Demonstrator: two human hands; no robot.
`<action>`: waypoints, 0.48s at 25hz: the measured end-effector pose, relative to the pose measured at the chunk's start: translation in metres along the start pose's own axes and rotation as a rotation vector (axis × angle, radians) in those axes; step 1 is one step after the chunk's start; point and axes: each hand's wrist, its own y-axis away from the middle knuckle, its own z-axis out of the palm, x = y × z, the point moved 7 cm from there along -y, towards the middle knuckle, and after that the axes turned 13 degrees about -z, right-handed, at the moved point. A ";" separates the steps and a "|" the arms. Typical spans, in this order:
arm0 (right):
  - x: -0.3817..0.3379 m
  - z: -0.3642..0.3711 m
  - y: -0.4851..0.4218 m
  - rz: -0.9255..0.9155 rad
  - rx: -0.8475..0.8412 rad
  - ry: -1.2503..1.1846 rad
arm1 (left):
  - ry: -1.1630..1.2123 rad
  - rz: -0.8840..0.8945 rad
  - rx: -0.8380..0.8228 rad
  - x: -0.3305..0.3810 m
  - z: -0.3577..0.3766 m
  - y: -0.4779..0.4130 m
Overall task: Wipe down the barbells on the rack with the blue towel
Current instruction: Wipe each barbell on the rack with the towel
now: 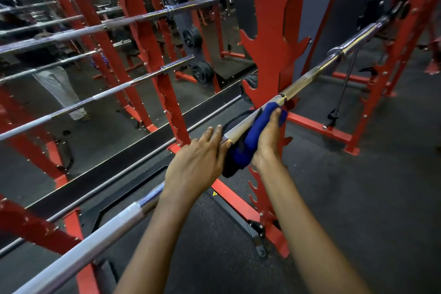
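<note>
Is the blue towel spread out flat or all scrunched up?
Scrunched up. The blue towel is bunched around the barbell, and the right hand grips it there.

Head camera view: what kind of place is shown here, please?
Most likely a gym's weight area: a chrome barbell lies across a red steel rack, black weight plates are stored behind, and there is dark rubber flooring.

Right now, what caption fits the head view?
Right hand grips the blue towel around a barbell; left hand rests on it.
</note>
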 end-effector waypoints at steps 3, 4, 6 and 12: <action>-0.009 0.005 0.008 -0.311 -0.204 0.429 | 0.012 0.056 -0.008 0.001 0.002 0.001; -0.013 0.004 0.011 -0.492 -0.262 0.587 | 0.023 0.062 -0.022 0.000 0.003 0.001; -0.016 0.008 0.007 -0.782 -0.386 0.889 | 0.028 0.070 -0.021 0.000 0.003 0.004; -0.055 0.013 -0.075 -0.834 -0.341 1.231 | -0.011 0.077 0.076 0.003 -0.002 0.007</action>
